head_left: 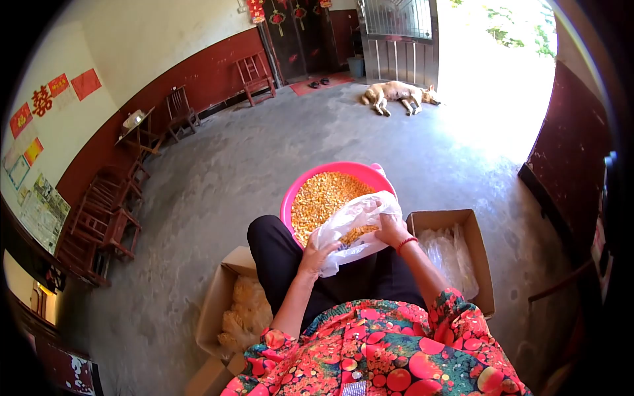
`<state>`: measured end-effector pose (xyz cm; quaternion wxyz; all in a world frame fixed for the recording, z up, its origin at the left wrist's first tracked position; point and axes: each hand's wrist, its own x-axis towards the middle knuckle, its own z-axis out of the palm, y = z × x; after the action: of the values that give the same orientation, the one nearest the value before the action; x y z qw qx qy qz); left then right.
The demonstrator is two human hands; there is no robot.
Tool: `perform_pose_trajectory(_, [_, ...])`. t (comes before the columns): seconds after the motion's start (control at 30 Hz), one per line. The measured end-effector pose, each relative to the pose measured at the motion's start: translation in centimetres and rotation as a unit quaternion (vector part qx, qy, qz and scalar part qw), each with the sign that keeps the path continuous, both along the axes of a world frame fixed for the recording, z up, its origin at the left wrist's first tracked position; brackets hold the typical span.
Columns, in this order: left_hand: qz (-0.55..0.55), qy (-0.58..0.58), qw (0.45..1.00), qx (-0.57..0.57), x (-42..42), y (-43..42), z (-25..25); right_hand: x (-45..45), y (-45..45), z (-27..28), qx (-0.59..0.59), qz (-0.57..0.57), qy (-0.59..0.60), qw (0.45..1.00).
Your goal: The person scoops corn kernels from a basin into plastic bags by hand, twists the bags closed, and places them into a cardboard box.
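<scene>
A clear plastic bag (347, 221) with some yellow corn kernels inside is held over my lap, its mouth spread. My left hand (317, 259) grips the bag's left edge. On the opposite side my right hand (392, 231), with a red bracelet at the wrist, has hold of the bag near its rim; some of its fingers are hidden by the plastic. Just beyond, a pink basin (288, 203) full of corn kernels (323, 198) stands in front of my knees, partly covered by the bag.
Left of me, a cardboard box (212, 307) holds filled bags (244, 317). At right, another cardboard box (481, 264) contains clear plastic bags (456, 257). A dog (396, 94) lies near the open door (401, 53). Wooden chairs (105, 224) line the left wall.
</scene>
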<state>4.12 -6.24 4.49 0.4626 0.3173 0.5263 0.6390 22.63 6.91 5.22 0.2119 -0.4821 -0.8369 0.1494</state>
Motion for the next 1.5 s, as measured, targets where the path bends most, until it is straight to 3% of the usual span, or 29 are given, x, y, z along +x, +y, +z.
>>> perform_pose_trajectory(0.07, [0.015,0.16,0.987,0.022,-0.4,1.0,-3.0,-0.2,0.9,-0.3,-0.027,0.001,-0.047,0.999])
perform_pose_trajectory(0.17, [-0.063,0.163,0.983,-0.06,-1.1,1.6,-2.4,-0.7,1.7,0.5,-0.068,0.011,-0.096,0.993])
perform_pose_trajectory(0.23, [-0.03,0.17,0.985,-0.029,-2.2,2.9,-3.5,-1.4,3.6,-1.4,-0.08,0.01,-0.168,0.983])
perform_pose_trajectory(0.3, [0.006,0.128,0.991,-0.038,-2.9,3.5,-2.0,-1.6,5.5,-2.8,-0.071,0.017,-0.147,0.986])
perform_pose_trajectory(0.37, [0.045,0.09,0.995,-0.019,-4.3,4.7,-2.1,-1.5,8.7,-5.9,0.01,0.103,-0.027,0.994])
perform_pose_trajectory(0.43, [0.077,0.018,0.996,-0.039,-5.0,5.4,-0.6,-2.1,10.6,-9.1,-0.039,0.149,0.255,0.955])
perform_pose_trajectory(0.47, [0.07,-0.014,0.997,-0.016,-6.3,6.5,-1.9,-2.3,8.2,-4.5,-0.175,0.063,0.31,0.933])
perform_pose_trajectory(0.5, [0.069,-0.014,0.997,-0.017,-6.5,6.9,-1.5,-2.8,6.9,-1.5,-0.305,-0.024,0.355,0.883])
perform_pose_trajectory(0.53, [0.07,-0.023,0.997,0.017,-6.6,7.3,-0.8,-3.4,7.5,-1.8,-0.334,-0.042,0.396,0.854])
perform_pose_trajectory(0.63, [0.079,-0.026,0.995,0.057,-7.3,8.6,0.4,-5.3,8.6,-1.9,-0.282,-0.027,0.443,0.851])
perform_pose_trajectory(0.77, [0.115,0.006,0.985,0.126,-7.6,9.4,2.0,-6.7,9.5,-0.4,-0.246,-0.064,0.536,0.805])
perform_pose_trajectory(0.83, [0.094,0.032,0.99,0.1,-7.4,9.0,2.5,-6.4,10.1,-1.1,-0.193,-0.048,0.52,0.831])
perform_pose_trajectory(0.93, [0.059,0.027,0.997,0.049,-7.4,7.7,0.3,-4.6,9.1,1.0,-0.283,0.016,0.372,0.884])
perform_pose_trajectory(1.07, [-0.022,0.018,1.0,-0.003,-5.2,6.1,1.6,-1.3,7.7,4.0,-0.352,0.084,0.309,0.879])
perform_pose_trajectory(1.17, [-0.057,0.031,0.998,-0.012,-4.4,5.8,1.3,1.8,8.0,5.7,-0.323,0.156,0.295,0.886])
perform_pose_trajectory(1.3, [-0.029,0.098,0.995,-0.02,-4.6,5.9,0.6,5.7,8.1,8.8,-0.23,0.089,0.225,0.943])
perform_pose_trajectory(1.33, [-0.02,0.095,0.995,-0.009,-4.6,6.1,0.4,6.2,7.9,9.2,-0.068,0.062,0.157,0.983])
perform_pose_trajectory(1.37, [-0.013,0.092,0.996,0.001,-4.5,6.2,0.1,6.0,6.7,10.2,0.035,0.017,0.178,0.983])
perform_pose_trajectory(1.43, [-0.01,0.102,0.995,0.008,-4.1,6.2,0.1,5.3,3.4,12.7,0.138,-0.03,0.246,0.959])
perform_pose_trajectory(1.5, [-0.042,0.065,0.997,-0.008,-3.4,5.9,0.5,4.2,1.7,12.2,0.009,0.078,0.321,0.944])
